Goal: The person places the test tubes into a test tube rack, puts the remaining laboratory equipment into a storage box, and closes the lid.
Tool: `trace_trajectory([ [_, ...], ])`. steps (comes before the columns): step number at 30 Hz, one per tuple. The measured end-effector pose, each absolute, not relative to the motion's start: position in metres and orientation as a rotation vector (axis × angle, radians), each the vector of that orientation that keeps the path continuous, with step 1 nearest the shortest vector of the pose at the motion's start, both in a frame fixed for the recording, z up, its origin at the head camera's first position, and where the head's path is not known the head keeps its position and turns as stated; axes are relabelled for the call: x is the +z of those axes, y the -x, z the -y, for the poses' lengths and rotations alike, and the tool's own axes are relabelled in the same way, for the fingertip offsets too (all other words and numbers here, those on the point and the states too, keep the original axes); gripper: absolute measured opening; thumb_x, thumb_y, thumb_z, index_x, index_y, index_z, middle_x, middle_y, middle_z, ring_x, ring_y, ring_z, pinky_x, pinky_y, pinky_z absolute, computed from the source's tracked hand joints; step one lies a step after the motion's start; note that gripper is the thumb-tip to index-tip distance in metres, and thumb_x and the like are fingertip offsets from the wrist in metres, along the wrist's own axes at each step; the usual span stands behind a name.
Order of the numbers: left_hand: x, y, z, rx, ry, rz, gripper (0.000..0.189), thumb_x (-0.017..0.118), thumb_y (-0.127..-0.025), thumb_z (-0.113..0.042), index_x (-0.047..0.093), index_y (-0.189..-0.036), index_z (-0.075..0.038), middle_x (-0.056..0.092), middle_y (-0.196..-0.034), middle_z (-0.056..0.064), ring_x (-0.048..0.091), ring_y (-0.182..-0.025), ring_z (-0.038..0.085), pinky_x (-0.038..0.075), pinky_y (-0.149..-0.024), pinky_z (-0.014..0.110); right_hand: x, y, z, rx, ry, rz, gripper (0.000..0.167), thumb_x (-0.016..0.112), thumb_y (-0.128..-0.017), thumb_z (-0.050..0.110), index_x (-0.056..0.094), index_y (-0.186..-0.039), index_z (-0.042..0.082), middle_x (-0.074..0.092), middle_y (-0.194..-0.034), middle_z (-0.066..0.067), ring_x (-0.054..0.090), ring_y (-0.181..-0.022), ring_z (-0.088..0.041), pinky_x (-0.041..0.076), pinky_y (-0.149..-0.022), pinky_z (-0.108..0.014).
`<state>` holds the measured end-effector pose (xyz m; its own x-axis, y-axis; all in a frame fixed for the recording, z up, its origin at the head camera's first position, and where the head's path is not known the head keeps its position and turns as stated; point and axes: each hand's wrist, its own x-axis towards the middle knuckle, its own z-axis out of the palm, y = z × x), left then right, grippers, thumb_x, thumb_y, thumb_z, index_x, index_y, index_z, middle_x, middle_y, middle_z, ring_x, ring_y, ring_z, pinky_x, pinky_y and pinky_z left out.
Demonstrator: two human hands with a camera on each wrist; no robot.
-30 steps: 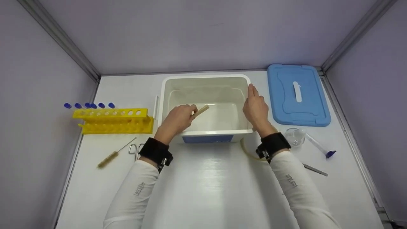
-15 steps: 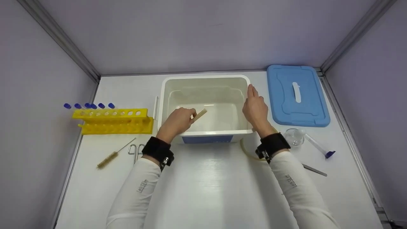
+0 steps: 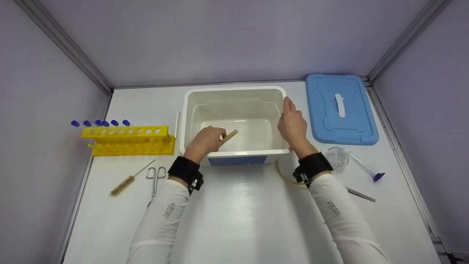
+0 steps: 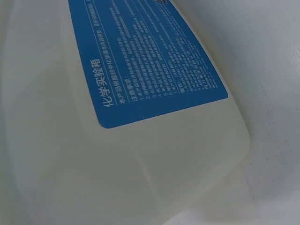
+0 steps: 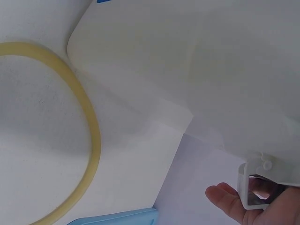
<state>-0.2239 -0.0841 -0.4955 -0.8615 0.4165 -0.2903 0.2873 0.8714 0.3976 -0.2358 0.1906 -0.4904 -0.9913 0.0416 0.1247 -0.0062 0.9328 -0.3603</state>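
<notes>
White table (image 3: 234,227), two hands (image 3: 206,140), one stick (image 3: 229,137), one tub (image 3: 249,152), six caps (image 3: 114,123)

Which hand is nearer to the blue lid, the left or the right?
The right hand. It is at the right side of the white bin, beside the blue lid but apart from it. The left hand is farther from the lid, at the bin's front left.
</notes>
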Motion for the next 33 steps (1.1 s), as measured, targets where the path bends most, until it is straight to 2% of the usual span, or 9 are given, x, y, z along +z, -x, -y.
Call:
trace_trajectory([
  [5, -0.500, 0.226, 0.086, 0.452, -0.530, -2.652, 0.022, 0.060, -0.096, -0.014, 0.070, -0.115, -0.007, 0.073, -0.110, 0.015, 0.069, -0.100, 0.033, 0.055, -0.091, 0.042, -0.492, 0.236, -0.188, 0.550, 0.010, 2.968, 0.056, 0.041, -0.101, 0.010, 0.028, -0.155, 0.002, 0.043, -0.154, -0.020, 0.060, -0.108, -0.048, 0.055, -0.078, -0.058],
  [12, -0.499, 0.225, 0.090, 0.464, -0.543, -2.682, 0.027, 0.055, -0.097, -0.013, 0.069, -0.120, -0.007, 0.071, -0.121, 0.013, 0.064, -0.116, 0.035, 0.050, -0.102, 0.045, -0.492, 0.236, -0.187, 0.580, 0.006, 2.966, 0.056, 0.041, -0.101, 0.010, 0.027, -0.155, 0.003, 0.042, -0.154, -0.019, 0.059, -0.110, -0.047, 0.054, -0.080, -0.058],
  [20, -0.490, 0.224, 0.088, 0.545, -0.523, -2.773, 0.028, 0.055, -0.099, -0.019, 0.069, -0.121, -0.006, 0.075, -0.109, 0.013, 0.070, -0.103, 0.030, 0.054, -0.092, 0.044, -0.490, 0.238, -0.187, 0.591, 0.016, 2.979, 0.056, 0.039, -0.102, 0.011, 0.026, -0.156, 0.003, 0.041, -0.155, -0.019, 0.058, -0.113, -0.048, 0.054, -0.082, -0.059],
  [33, -0.442, 0.214, 0.108, 0.794, -0.413, -2.897, 0.031, 0.052, -0.102, -0.026, 0.066, -0.124, -0.009, 0.073, -0.112, 0.013, 0.069, -0.099, 0.029, 0.055, -0.088, 0.044, -0.489, 0.242, -0.191, 0.587, 0.023, 2.991, 0.057, 0.041, -0.101, 0.011, 0.025, -0.156, 0.004, 0.041, -0.155, -0.018, 0.058, -0.113, -0.048, 0.053, -0.083, -0.059],
])
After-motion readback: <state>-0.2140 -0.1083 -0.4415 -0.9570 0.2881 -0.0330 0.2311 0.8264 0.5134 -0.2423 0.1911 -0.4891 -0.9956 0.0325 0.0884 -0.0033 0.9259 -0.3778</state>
